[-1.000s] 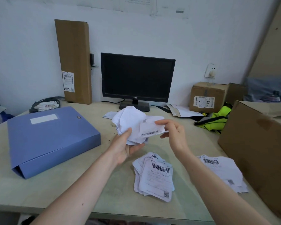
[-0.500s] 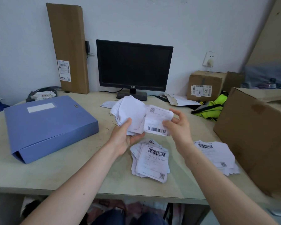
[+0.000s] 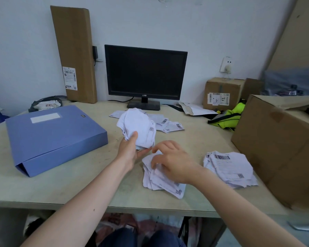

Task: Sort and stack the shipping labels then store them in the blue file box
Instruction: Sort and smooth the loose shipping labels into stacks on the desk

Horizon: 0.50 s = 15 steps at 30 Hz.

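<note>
**Desk (image 3: pixel 61 189) inspection: labels part-sorted, box closed**

Blue file box (image 3: pixel 53 136) lies closed, forward and left of the monitor (image 3: pixel 145 72). Left hand (image 3: pixel 128 152), directly in front of the monitor, grips a crumpled bundle of labels (image 3: pixel 137 129). Right hand (image 3: pixel 173 163), nearer the desk edge, rests with loosely spread fingers on the middle stack (image 3: pixel 161 182). Second stack (image 3: pixel 230 168) lies forward and right of the monitor. Loose labels (image 3: pixel 168 124) lie just before the monitor's base.
</note>
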### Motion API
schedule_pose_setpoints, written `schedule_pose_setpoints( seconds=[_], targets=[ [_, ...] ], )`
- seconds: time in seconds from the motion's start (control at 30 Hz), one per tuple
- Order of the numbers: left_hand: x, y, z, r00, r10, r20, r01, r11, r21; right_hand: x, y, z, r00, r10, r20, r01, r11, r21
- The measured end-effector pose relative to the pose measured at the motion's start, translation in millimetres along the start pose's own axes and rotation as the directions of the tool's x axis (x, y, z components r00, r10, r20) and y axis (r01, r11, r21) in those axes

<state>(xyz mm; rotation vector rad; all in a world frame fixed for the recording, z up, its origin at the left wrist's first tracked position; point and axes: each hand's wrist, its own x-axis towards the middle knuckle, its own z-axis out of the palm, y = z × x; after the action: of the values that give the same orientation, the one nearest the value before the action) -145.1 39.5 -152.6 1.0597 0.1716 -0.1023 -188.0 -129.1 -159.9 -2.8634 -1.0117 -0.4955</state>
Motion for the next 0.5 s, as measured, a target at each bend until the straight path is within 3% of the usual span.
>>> schedule_pose_setpoints(
  seconds=[0.1,0.17,0.23,0.3,0.4,0.5],
  targets=[
    [0,-12,-2,0.999,0.011,-0.036,-0.008,0.997,0.071,-8,0,7,0.979,0.202,-0.018,-0.184,0.920,0.345],
    [-1,-18,-2,0.997,0.051,-0.061,-0.045,0.994,0.101,-14,-1,9,0.894,0.441,-0.080,-0.328,0.766,0.552],
    [-2,-22,-2,0.993,0.098,-0.072,-0.088,0.987,0.137,-24,-2,9,0.795,0.597,-0.107,-0.410,0.659,0.631],
    [-3,-23,-1,0.989,0.136,-0.060,-0.124,0.977,0.172,-34,-9,11,0.800,0.600,0.002,-0.483,0.642,0.595],
    [-6,-25,1,0.984,0.170,-0.046,-0.158,0.969,0.192,-38,-20,21,0.869,0.458,0.190,-0.492,0.749,0.444],
    [-7,-25,-1,0.978,0.203,-0.044,-0.189,0.957,0.219,-30,-22,33,0.891,0.414,0.188,-0.455,0.800,0.391]
  ],
)
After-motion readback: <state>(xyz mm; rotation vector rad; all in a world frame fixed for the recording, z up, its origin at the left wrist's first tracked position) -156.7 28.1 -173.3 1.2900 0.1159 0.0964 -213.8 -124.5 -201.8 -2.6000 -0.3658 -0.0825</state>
